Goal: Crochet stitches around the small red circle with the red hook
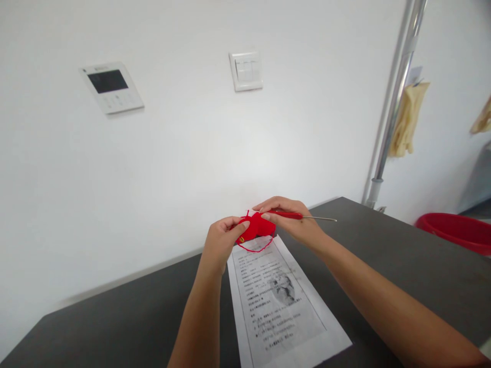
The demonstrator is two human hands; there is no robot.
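Note:
A small red crochet piece [253, 228] is up above the top end of the printed sheet. My left hand [221, 240] pinches its left side between thumb and fingers. Near the left thumb a yellow stitch marker [241, 239] hangs on the piece. A loop of red yarn [256, 251] droops below. My right hand [293, 217] is closed on a crochet hook [289, 214] with a red handle, whose bare metal end points to the right, away from the piece. The right fingertips are at the piece's upper right edge; whether they also grip it, I cannot tell.
A printed paper sheet [284, 327] with a picture lies on the dark table [126, 322]. Behind stands a white wall with a switch [248, 71] and a panel [111, 88]. To the right are a metal pole [397, 97], hanging gloves [408, 120] and a red basin [456, 232].

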